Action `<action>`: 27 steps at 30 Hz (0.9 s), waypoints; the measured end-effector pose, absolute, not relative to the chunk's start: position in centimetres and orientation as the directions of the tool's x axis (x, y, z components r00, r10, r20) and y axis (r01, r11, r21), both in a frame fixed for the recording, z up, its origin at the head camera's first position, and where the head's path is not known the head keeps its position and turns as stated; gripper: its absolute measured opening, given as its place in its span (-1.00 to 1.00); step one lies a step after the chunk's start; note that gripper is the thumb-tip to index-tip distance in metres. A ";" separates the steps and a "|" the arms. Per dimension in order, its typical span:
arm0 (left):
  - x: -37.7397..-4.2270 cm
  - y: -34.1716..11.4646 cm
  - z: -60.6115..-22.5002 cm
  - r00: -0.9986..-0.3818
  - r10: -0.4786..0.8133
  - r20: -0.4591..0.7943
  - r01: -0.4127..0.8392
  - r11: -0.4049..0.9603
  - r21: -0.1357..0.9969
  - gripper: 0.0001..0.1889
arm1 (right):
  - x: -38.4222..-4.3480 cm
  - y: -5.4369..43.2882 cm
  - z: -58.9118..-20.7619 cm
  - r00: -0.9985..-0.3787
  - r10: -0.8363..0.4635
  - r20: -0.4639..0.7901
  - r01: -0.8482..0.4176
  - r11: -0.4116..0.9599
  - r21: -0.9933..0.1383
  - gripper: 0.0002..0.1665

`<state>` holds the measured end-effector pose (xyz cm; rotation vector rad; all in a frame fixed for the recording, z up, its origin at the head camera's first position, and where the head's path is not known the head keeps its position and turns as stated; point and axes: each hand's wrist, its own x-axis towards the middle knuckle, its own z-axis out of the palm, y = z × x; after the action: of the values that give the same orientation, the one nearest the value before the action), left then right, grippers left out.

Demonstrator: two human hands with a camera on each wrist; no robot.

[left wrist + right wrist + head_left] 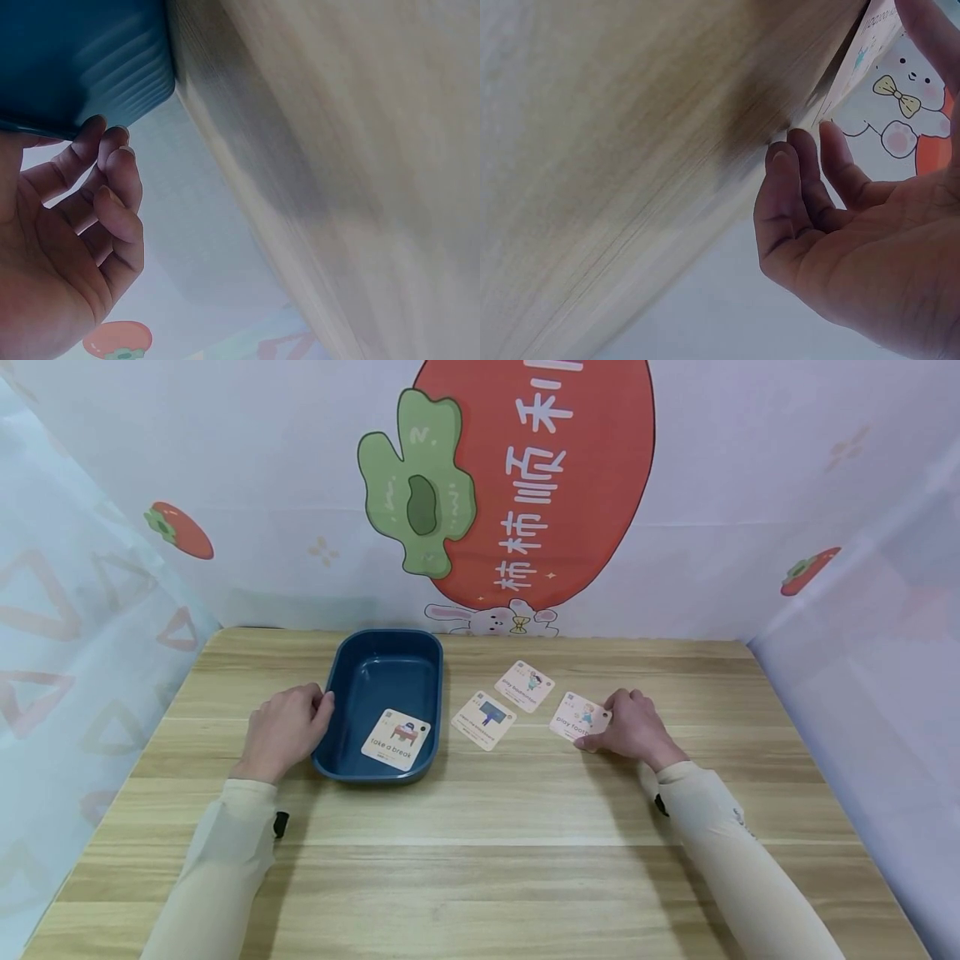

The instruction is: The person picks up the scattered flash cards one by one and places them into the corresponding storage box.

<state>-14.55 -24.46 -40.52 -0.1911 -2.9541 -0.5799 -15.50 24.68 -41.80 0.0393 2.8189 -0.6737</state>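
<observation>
My left hand (285, 727) pinches the left rim of a dark blue plastic tray (375, 685), with the thumb over the edge and a fingertip at its outside in the left wrist view. Inside the tray lies a square "take a break" card (396, 740). My right hand (636, 727) grips a "play foot..." card (573, 713) by its right side, thumb at the lower corner and fingers at the upper one. This card looks tilted up from the table in the right wrist view. Part of its wording is hidden behind the hand.
Two more picture cards lie between the tray and my right hand: "play badminton" (525, 686) and one with a blackboard drawing (483, 720). A light wooden table (465, 877) carries everything. Behind it hangs a white cloth (285, 585) printed with persimmons.
</observation>
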 end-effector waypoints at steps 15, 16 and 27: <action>-14.7 -24.5 -40.8 -0.980 0.098 0.174 0.155 0.920 0.359 -0.60 | -15.6 24.8 -41.9 -0.970 -0.024 -0.242 0.091 0.889 -0.450 0.03; -14.7 -24.5 -40.8 -0.980 0.095 0.174 0.153 0.921 0.359 -0.60 | -15.5 24.8 -41.9 -0.970 -0.026 -0.242 0.088 0.889 -0.450 0.02; -14.6 -24.4 -40.5 -0.985 0.086 0.153 0.138 0.918 0.373 -0.61 | -15.4 24.7 -41.6 -0.971 -0.030 -0.238 0.082 0.890 -0.448 -0.14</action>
<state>-14.62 -24.37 -40.50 -0.1731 -2.9452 -0.5870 -15.40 24.74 -41.56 0.0397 2.8195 -0.6827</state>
